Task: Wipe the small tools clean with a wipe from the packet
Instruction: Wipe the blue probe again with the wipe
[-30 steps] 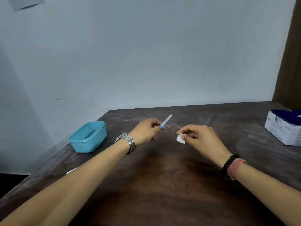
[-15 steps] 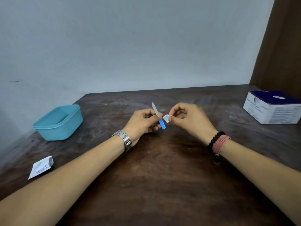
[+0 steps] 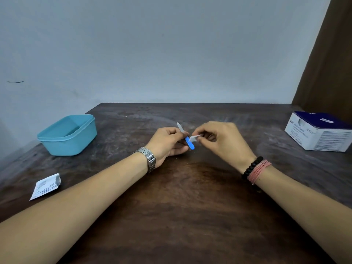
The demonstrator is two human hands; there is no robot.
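At table centre: both hands meet just above the wood, well clear of everything else on it.
Left hand [image 3: 167, 142]: fingers curled round a small tool [image 3: 185, 135], pinching it near the middle; metal tip points up and far, blue end points down and near.
Right hand [image 3: 222, 141]: thumb and fingers pinch a small white wipe [image 3: 194, 138], its free corner touching the tool just above the blue end.
Change: a second ago the hands were apart, the tool tip leaning right and the wipe held off to the right; half a second ago they had closed in, and now wipe and tool touch.
Meaning: I judge that wiping of this tool is just starting; most of the blade looks not yet covered by the wipe.
Packet [image 3: 45, 186]: torn white sachet lying flat, near left, beside the left forearm, well apart from the hands.
Tub [image 3: 67, 135]: light blue, open, far left; contents cannot be made out, so how many tools remain I cannot tell.
Box [image 3: 320, 131]: white with dark blue top, far right.
Wrists: metal watch [image 3: 149, 159] on the left; black beads and pink cord [image 3: 256, 170] on the right.
Writing: box side carries a logo and several lines of print, too blurred to read; packet shows dark printed lines, also unreadable.
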